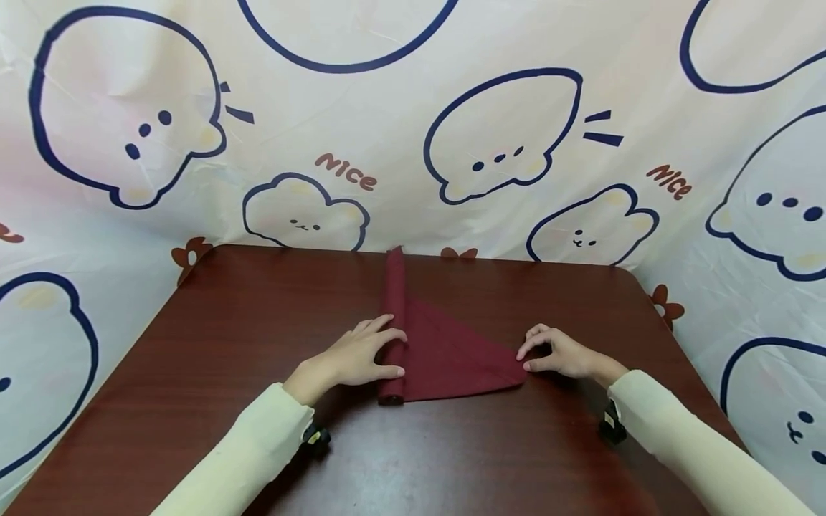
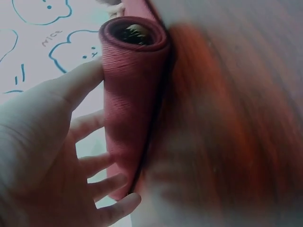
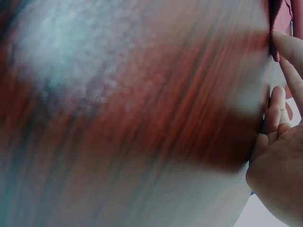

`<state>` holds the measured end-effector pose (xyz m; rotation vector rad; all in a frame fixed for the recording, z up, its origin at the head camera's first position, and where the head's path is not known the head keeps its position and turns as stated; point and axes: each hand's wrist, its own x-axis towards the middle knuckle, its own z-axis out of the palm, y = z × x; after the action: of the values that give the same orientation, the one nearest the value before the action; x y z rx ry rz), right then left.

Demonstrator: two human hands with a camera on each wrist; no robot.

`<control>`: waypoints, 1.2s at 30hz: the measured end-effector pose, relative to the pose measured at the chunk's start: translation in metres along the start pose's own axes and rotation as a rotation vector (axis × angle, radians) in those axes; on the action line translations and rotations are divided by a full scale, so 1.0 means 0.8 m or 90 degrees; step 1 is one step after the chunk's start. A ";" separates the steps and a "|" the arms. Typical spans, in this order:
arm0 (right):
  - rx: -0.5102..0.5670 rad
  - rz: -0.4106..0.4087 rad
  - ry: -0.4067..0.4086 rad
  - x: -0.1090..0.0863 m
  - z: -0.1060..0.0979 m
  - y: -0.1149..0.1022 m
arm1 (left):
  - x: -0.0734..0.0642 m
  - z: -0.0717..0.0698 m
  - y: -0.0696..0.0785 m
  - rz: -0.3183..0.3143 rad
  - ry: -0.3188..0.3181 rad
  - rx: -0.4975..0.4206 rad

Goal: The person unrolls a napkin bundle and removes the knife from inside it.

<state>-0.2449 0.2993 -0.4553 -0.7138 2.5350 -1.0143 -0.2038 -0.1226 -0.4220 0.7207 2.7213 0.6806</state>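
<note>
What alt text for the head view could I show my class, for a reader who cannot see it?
A person's left hand rests on the roll of a partly rolled dark red cloth, while the right hand touches the cloth's flat, tapering corner. The cloth lies on a brown table in front of a pale backdrop printed with cartoon outlines.

On the cartoon-printed backdrop cloth (image 1: pixel 387 122), one brown "Nice" (image 1: pixel 346 172) stands at eleven o'clock in the head view, a second "Nice" (image 1: pixel 669 181) between two and three; the left wrist view shows a "Nice" (image 2: pixel 52 38) at ten.
</note>
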 end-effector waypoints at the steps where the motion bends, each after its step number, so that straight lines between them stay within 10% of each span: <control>1: 0.000 -0.002 0.000 0.000 -0.001 -0.001 | -0.001 -0.003 -0.001 0.000 0.000 -0.005; 36: 0.009 -0.033 0.013 -0.003 0.004 0.003 | -0.030 -0.014 -0.044 0.059 0.017 -0.100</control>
<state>-0.2420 0.3005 -0.4587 -0.7726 2.5354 -1.0611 -0.2014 -0.1665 -0.4269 0.8089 2.6345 0.9202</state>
